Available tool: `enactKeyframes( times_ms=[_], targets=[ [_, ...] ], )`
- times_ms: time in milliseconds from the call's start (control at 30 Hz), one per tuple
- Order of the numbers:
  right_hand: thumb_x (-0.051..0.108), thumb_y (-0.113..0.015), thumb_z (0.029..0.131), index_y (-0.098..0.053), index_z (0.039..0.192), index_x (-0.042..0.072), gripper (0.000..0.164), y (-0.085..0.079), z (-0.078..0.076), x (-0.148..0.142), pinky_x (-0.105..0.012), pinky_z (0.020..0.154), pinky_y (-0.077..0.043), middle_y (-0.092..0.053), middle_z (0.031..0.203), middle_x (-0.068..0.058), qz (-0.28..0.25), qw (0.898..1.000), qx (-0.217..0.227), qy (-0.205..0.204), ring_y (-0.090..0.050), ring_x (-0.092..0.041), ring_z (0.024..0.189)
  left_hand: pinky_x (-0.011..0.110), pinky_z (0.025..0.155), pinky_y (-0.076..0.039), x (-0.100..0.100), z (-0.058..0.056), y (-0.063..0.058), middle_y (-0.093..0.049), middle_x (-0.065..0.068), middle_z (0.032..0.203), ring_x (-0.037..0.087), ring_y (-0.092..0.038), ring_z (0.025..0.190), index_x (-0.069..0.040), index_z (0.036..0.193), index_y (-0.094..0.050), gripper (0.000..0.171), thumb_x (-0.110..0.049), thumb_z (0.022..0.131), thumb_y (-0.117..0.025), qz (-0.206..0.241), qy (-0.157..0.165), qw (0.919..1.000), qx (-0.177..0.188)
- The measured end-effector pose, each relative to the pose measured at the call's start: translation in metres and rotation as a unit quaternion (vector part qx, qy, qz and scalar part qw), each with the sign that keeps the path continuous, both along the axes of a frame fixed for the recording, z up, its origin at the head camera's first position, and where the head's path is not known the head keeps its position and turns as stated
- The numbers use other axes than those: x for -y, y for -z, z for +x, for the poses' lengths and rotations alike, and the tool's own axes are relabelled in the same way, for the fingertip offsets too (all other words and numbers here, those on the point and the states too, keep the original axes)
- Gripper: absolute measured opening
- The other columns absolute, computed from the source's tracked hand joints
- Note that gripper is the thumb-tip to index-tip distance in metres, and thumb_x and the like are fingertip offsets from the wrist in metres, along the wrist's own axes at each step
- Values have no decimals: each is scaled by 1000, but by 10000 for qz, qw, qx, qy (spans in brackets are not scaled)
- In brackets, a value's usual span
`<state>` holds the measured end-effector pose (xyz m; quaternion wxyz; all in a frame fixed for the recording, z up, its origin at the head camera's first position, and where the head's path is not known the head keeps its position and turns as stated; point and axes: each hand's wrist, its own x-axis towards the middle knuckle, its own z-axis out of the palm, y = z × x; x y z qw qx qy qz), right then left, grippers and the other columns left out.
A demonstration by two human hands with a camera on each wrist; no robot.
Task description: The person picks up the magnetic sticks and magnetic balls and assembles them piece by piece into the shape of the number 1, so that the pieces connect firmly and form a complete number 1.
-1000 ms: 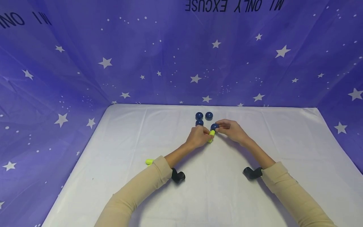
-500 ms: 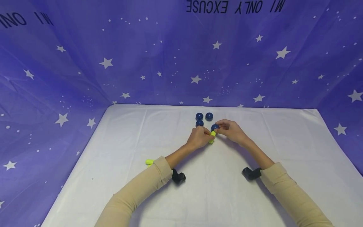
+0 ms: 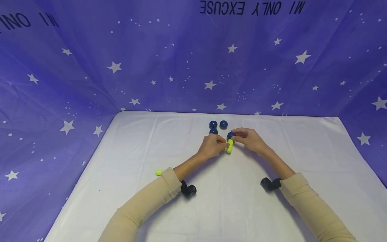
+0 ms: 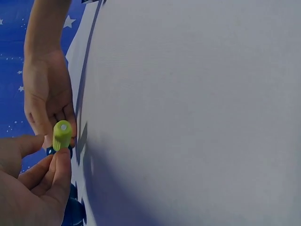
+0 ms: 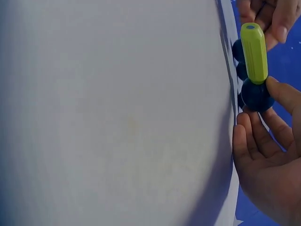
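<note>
Yellow-green stick (image 5: 254,54) meets the blue ball (image 5: 257,98) over the table (image 3: 225,201). Right grip (image 3: 249,139) holds the ball; left grip (image 3: 210,146) is parted beside the stick, contact unclear. For alignment, steady the ball and apply force along the stick's length.

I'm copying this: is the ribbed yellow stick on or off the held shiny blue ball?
On: the stick meets the ball end-on, no gap showing in the right wrist view. How firmly, I can't tell.

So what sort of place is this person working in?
Possibly a makeshift booth for tabletop work: starry purple fabric borders a white-covered table on the three sides in view, with small blue balls set out on it.
</note>
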<state>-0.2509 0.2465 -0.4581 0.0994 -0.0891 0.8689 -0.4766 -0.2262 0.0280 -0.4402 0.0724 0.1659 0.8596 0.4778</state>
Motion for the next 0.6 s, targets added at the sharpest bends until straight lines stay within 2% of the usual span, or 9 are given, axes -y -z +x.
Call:
enactKeyframes(
  times_ms=[133,467,600],
  targets=[
    [25,-69,97,-60,134,0,46,2,-3,-7,-53,105,-40,-62,131,-20,79,9999,-93,15,-55,-39,124,21,61,-52,6,0,-1,-75,4,87,9,-67,70,0,102,-77,21,-17,90,-75,163,-232,9996,-95],
    [30,-68,97,-59,137,3,49,1,-9,-32,-55,106,-38,-55,140,-18,307,9992,-28,243,-51,-40,128,24,77,-54,24,-10,4,-73,10,93,19,-71,85,4,107,-72,23,-10,88,-75,734,-913,9917,-523],
    [30,-68,97,-58,138,3,50,-1,-9,-36,-55,107,-37,-53,142,-19,336,9992,18,209,-49,-40,130,29,81,-54,28,-14,7,-72,15,100,24,-69,90,5,112,-70,29,-9,87,-76,781,-1101,9895,-520]
  ],
)
